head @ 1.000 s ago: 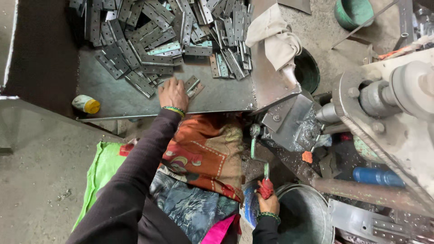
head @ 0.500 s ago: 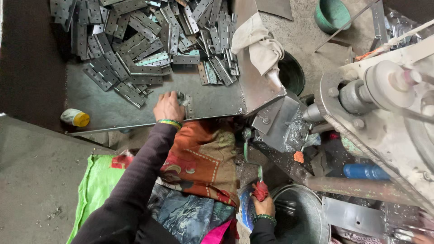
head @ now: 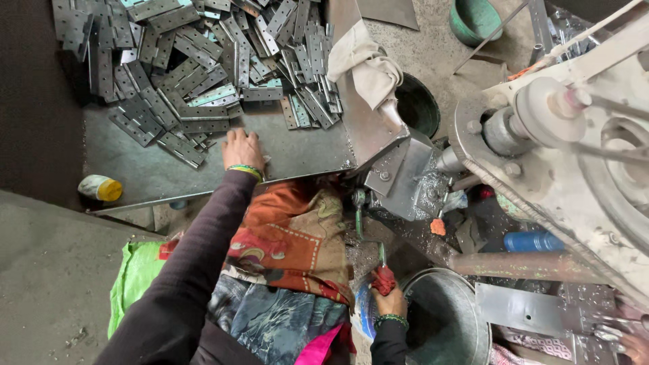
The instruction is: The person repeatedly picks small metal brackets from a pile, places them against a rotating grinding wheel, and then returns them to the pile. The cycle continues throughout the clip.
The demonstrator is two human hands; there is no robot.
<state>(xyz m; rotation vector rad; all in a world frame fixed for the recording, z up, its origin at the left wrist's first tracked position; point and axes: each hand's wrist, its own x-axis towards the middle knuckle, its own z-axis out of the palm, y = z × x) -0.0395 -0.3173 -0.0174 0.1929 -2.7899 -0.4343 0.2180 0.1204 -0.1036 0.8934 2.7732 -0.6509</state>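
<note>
In the head view, the left hand (head: 242,150) is resting palm down on the grey metal tray (head: 297,152), fingers spread flat and gripping nothing, just near the edge of the pile of hinge plates (head: 203,67) that is filling the far left of the tray. The left arm is stretching far forward, sleeve straight, wrist level. The right hand (head: 390,302) is staying low and near, fingers curled closed around a red cloth-wrapped lever handle (head: 382,278) beside the steel bucket (head: 446,318). To do this well, I judge the left hand should be sliding one plate free from the pile's near edge rather than digging into the heap, while the right is keeping the lever steady and clear of the press machine (head: 561,149) at right.
</note>
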